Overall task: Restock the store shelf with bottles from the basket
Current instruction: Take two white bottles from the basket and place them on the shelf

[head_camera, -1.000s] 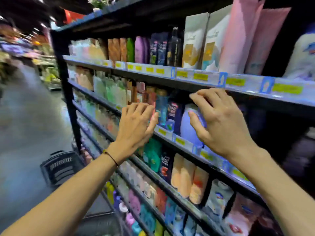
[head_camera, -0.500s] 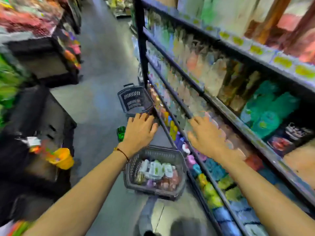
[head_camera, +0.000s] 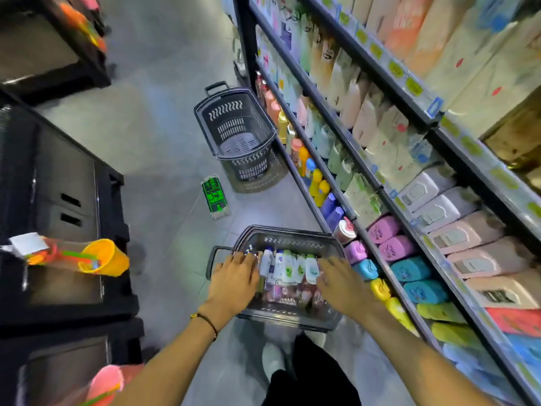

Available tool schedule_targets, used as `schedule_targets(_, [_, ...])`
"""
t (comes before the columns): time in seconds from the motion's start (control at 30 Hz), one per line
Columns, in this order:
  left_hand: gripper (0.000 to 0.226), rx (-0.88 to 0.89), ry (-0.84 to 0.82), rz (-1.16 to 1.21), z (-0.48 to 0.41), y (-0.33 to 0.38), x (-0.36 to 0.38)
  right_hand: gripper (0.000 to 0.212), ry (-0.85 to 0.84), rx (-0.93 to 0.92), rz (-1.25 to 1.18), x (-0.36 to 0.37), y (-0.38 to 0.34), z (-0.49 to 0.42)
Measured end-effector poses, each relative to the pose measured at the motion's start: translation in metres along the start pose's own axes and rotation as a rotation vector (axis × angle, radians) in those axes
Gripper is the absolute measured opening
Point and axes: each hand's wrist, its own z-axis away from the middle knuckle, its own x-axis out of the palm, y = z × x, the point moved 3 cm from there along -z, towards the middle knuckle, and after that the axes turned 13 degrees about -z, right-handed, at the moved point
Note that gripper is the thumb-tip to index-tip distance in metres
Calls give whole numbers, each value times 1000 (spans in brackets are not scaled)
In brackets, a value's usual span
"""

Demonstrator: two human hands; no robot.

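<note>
Plastic bottles (head_camera: 288, 269) packed in grey basket (head_camera: 292, 241) at bottom edge of shelf (head_camera: 248, 54). Likely light, stiff, slick: grip round body, under cap. Spread above, holding nothing: left hand (head_camera: 234, 284), right hand (head_camera: 339, 284).

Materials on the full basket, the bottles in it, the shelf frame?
Full basket: likely moulded plastic, dark grey, matt; slotted, wave-cut walls. Bottles: look plastic, mostly white and glossy with printed labels; blur hides detail. Shelf frame: probably painted metal, dark, slightly satin; thin straight rails, though that is a guess.
</note>
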Motion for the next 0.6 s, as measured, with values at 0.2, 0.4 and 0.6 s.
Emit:
schedule_targets(0.2, [37, -119, -256, 70, -43, -15, 80, 38, -186, 109, 9, 69, 46, -71])
schedule_targets(0.4, [36, -184, -409, 111, -88, -34, 175, 33, -270, 119, -3, 144, 85, -134])
schedule_targets(0.6, [50, -159, -502, 62, -155, -36, 304, 30, -231, 138, -23, 242, 125, -189])
